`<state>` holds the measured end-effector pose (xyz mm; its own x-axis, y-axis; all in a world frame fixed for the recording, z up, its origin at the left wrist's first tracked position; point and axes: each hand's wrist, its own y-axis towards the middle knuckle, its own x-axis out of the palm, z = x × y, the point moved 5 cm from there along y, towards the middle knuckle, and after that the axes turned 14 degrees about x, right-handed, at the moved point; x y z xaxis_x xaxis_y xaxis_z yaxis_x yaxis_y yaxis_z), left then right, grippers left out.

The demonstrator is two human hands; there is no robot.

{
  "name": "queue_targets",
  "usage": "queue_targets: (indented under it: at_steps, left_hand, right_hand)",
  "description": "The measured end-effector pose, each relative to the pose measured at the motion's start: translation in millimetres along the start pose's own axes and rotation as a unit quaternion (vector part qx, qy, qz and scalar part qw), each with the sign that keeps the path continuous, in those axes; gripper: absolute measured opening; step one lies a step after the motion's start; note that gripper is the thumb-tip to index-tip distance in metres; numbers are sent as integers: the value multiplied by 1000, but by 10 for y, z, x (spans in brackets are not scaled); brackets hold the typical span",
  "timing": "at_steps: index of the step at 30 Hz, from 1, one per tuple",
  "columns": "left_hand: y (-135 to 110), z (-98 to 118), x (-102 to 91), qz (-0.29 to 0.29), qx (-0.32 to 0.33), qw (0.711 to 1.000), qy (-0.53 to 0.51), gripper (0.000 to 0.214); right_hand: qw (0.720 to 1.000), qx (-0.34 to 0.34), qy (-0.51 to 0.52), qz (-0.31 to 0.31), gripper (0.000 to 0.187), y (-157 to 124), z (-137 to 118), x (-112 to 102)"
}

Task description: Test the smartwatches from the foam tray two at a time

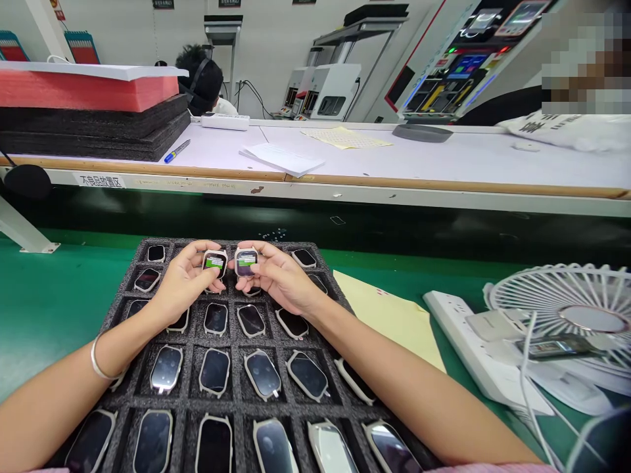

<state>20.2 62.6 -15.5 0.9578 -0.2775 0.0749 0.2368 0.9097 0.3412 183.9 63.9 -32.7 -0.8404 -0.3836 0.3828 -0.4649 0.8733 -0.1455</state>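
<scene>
My left hand (190, 276) is closed around a smartwatch case (215, 261) without a strap, its thumb on the lit screen. A second smartwatch case (245, 260), also lit with green and white, is gripped by my right hand (276, 274), with the thumb at its lower edge. The two watches are held side by side, a small gap between them, above a black foam tray (190, 408). Watch cases with dark screens, such as one watch (215, 320) below my hands, lie in the tray's compartments. My hands and forearms hide some compartments.
A yellow sheet (389, 315) lies right of the tray, beside a white power strip (473, 341) and a white fan (566, 315). Behind runs a raised shelf (345, 161) with papers, a pen (177, 151) and stacked foam (89, 125). A person (202, 79) is beyond it.
</scene>
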Motion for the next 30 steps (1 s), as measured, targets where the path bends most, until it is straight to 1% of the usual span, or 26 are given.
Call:
queue_targets:
  at_steps: [5,11,20,30]
  left_hand:
    - [-5,-10,-3,-2,1,1000,2,36]
    - [-5,-24,-2,-2,5,1000,3,37]
    - [-6,-14,-4,-6,9,1000,0,33]
    - [-1,-27,7,-4,-6,1000,-4,32]
  right_hand:
    - [1000,-4,-8,-2,34,-3,-2,1]
    - [1000,-2,-9,-13,42,-12,-8,9]
    - [1000,-2,-18,-10,38,-15,-3,2]
    - [1000,-6,-27,6,36,9,27,-25]
